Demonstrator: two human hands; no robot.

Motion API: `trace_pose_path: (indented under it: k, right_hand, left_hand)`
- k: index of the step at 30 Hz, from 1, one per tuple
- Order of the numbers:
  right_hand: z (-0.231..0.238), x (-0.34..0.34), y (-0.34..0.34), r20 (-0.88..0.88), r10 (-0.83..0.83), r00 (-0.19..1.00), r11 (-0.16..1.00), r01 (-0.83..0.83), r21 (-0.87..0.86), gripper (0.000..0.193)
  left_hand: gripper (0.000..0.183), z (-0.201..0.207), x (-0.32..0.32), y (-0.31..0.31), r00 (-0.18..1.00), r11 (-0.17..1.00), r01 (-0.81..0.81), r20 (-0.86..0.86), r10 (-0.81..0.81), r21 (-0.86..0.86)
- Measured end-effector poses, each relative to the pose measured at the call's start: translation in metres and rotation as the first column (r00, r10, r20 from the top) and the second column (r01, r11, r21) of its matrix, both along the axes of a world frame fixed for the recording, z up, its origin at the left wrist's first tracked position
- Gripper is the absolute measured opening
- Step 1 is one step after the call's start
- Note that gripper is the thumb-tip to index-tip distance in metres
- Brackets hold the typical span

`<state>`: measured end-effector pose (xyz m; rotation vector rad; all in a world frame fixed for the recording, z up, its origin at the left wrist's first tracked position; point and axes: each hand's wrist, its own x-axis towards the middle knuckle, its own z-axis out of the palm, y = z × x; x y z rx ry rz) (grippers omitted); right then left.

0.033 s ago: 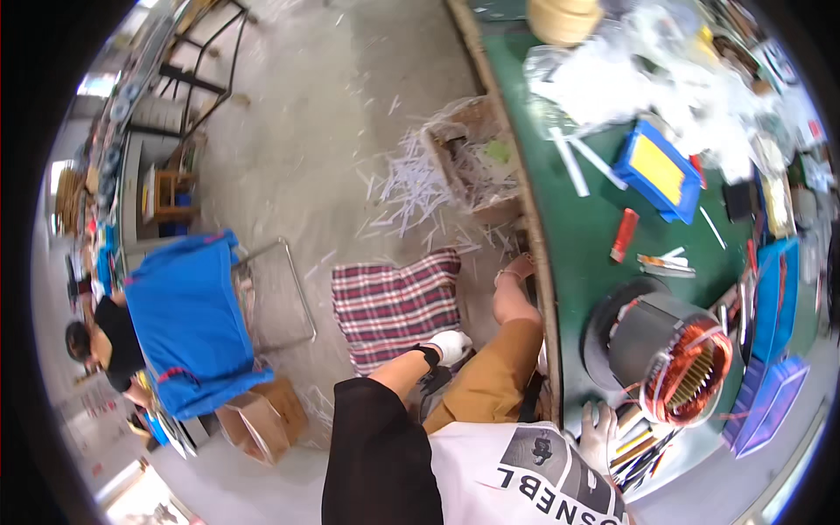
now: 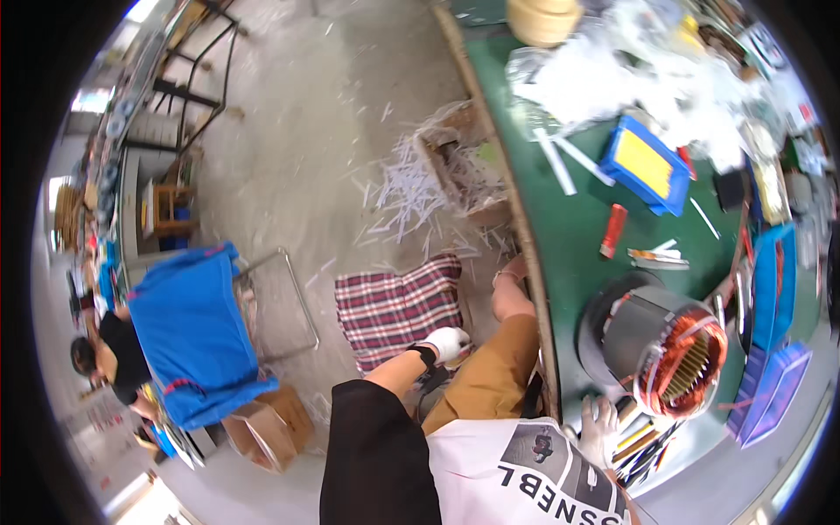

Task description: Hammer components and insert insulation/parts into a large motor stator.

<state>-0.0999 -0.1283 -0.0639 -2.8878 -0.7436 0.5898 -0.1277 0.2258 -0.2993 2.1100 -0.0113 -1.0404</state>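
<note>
both gloved: left hand (image 2: 450,344) by plaid cushion (image 2: 398,306) (fingers' state unclear); right hand (image 2: 598,432) beside tools (image 2: 636,445), fingers extended, empty

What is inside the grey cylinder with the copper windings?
Inside the grey cylinder, yellowish strips line the visible wall; the rest is hidden behind the copper windings.

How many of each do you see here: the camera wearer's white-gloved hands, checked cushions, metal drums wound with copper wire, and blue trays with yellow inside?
White-gloved hands: 2 (left hand, right hand)
Checked cushion: 1
Copper-wound metal drum: 1
Blue tray with yellow inside: 1
Total: 5
</note>
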Motion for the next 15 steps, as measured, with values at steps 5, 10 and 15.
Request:
trace_pose_path:
  k: [5, 10, 15]
  right_hand:
    - [0.02, 0.024, 0.022, -0.172, -0.329, 0.929, 0.943, 0.331, -0.018, 0.061]
    - [0.023, 0.017, 0.03, -0.052, -0.408, 0.911, 0.913, 0.409, 0.002, 0.056]
    - [0.005, -0.007, 0.044, 0.103, -0.577, 0.81, 0.813, 0.559, 0.162, 0.052]
  left_hand:
    - [0.025, 0.059, 0.077, 0.047, 0.987, 0.959, -0.063, 0.158, 0.02, 0.277]
    - [0.013, 0.147, 0.179, 0.026, 0.587, 0.96, -0.185, 0.807, -0.065, 0.211]
    - [0.011, 0.201, 0.24, -0.035, 0.371, 0.978, 0.15, 0.909, -0.191, 0.144]
